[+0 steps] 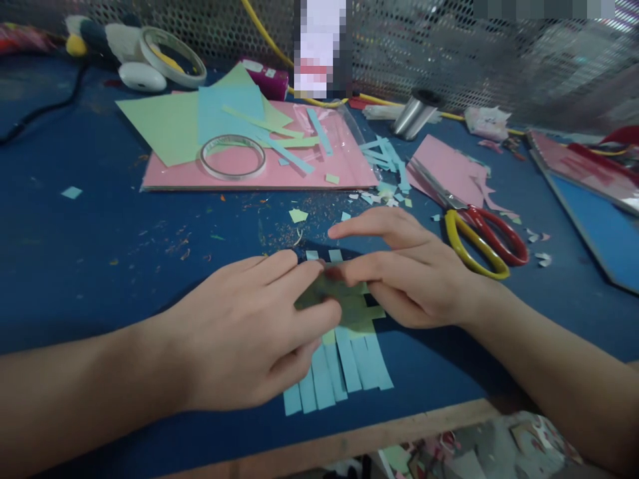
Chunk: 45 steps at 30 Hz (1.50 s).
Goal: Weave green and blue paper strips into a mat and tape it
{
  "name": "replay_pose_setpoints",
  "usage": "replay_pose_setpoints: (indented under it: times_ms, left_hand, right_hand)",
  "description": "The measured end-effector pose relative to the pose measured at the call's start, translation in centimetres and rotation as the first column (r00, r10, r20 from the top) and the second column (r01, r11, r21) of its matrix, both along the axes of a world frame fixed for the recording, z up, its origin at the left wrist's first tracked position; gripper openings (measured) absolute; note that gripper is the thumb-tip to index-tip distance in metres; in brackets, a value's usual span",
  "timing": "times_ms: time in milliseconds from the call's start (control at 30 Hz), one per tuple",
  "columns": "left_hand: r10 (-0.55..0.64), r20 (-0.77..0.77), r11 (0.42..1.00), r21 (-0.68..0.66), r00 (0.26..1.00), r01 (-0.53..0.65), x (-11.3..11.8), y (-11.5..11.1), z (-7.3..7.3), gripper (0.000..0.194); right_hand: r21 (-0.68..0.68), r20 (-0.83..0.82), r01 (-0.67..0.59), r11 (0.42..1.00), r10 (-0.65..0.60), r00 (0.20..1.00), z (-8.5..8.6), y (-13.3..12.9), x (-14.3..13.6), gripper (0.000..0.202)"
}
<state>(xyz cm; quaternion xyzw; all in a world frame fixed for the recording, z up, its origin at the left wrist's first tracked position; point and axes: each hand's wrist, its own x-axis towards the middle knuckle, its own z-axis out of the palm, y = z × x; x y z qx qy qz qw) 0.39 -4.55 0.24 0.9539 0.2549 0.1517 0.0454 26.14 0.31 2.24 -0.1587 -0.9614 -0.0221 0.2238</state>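
blue and green paper strips point(370, 366) are touched by the left hand point(259, 319) and right hand point(419, 269), fingers point(367, 266) partly curled, any grip indiscernible; crossings should be kept snug.

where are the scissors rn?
In the head view, the scissors lie right of centre on the blue table, blades overlapping the pink paper scrap, handles just beyond the right hand's wrist.
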Motion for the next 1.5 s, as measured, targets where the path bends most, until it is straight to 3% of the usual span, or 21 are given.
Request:
replay_pose_setpoints:
  times_ms: [100, 167, 233, 300, 367, 433, 533, 633, 733, 833, 1000, 1100, 1200, 1300, 1400, 1500]
  left_hand:
    - [-0.009, 0.003, 1.000, -0.020, 1.000, 0.009, 0.0, 0.0, 0.0, 0.021]
    - [-0.010, -0.001, 0.999, -0.032, 1.000, 0.010, 0.0, 0.1, 0.0, 0.020]
    - [-0.001, -0.008, 1.000, -0.030, 1.000, 0.001, -0.1, 0.0, 0.1, 0.019]
    - [0.010, -0.005, 1.000, 0.005, 1.000, -0.010, -0.1, -0.1, 0.1, 0.020]
    - [0.014, -0.007, 0.998, 0.067, 1.000, -0.013, -0.1, -0.3, 0.1, 0.022]
    - [-0.010, -0.023, 0.987, 0.162, 1.000, 0.013, -0.1, -0.5, 0.1, 0.024]
    - [-0.045, 0.004, 0.917, 0.398, 0.999, 0.040, -0.3, -0.6, 0.6, 0.024]
    - [0.057, 0.087, 0.858, 0.505, 0.995, -0.093, -1.0, 0.6, 1.5, 0.018]
    - [0.249, 0.098, 0.862, 0.430, 0.964, -0.267, -2.2, 3.1, 2.4, 0.021]
    - [0.452, 0.123, 0.816, 0.342, 0.884, -0.465, -3.7, 5.7, 2.1, 0.028]
    - [0.521, 0.044, 0.834, 0.187, 0.852, -0.520, -5.5, 8.8, 0.2, 0.031]
    - [0.502, 0.030, 0.858, 0.105, 0.864, -0.502, -6.0, 9.8, 0.0, 0.029]
    - [0.476, 0.056, 0.874, 0.081, 0.878, -0.479, -5.5, 9.6, 0.7, 0.030]
    - [0.472, 0.283, 0.880, -0.095, 0.835, -0.465, -3.8, 7.8, 1.7, 0.028]
    - [0.444, 0.481, 0.882, -0.385, 0.756, -0.272, -1.5, 5.4, 2.3, 0.025]
    - [0.407, 0.546, 0.817, -0.576, 0.732, -0.026, 0.4, 3.3, 2.5, 0.022]
  right_hand:
    - [0.072, 0.060, -0.113, 0.991, 0.109, 0.992, 0.1, 0.0, -0.3, 0.023]
    - [0.051, 0.036, -0.150, 0.987, 0.149, 0.988, 0.1, 0.0, -0.4, 0.023]
    - [-0.061, -0.072, -0.076, 0.995, 0.071, 0.995, 0.0, -0.1, -0.4, 0.028]
    - [-0.204, -0.180, 0.073, 0.976, -0.111, 0.977, -0.1, -0.1, -0.4, 0.032]
    - [-0.324, -0.199, 0.209, 0.922, -0.283, 0.938, -0.3, -0.2, -0.5, 0.034]
    - [-0.392, -0.128, 0.271, 0.879, -0.344, 0.930, -0.4, -0.3, -0.6, 0.037]
    - [-0.385, -0.048, 0.252, 0.888, -0.292, 0.955, -0.4, -0.3, -0.7, 0.040]
    - [-0.332, -0.084, 0.214, 0.919, -0.255, 0.963, -0.4, -0.3, -0.8, 0.038]
    - [-0.313, -0.088, 0.231, 0.921, -0.270, 0.959, -0.4, -0.2, -0.8, 0.033]
    - [-0.254, -0.078, 0.255, 0.933, -0.283, 0.956, -0.7, 0.0, -0.9, 0.025]
    - [-0.172, -0.123, 0.244, 0.955, -0.266, 0.956, -1.0, 0.3, -0.9, 0.021]
    - [-0.150, -0.171, 0.241, 0.959, -0.265, 0.949, -1.0, 0.5, -0.9, 0.020]
    - [-0.136, -0.232, 0.283, 0.949, -0.308, 0.923, -0.8, 0.4, -1.3, 0.020]
    - [-0.085, -0.339, 0.297, 0.951, -0.308, 0.889, -0.5, -0.1, -2.1, 0.022]
    - [0.024, -0.394, 0.255, 0.967, -0.225, 0.891, 0.0, -0.9, -3.0, 0.035]
    - [0.111, -0.402, 0.223, 0.968, -0.161, 0.901, 0.3, -1.6, -3.4, 0.039]
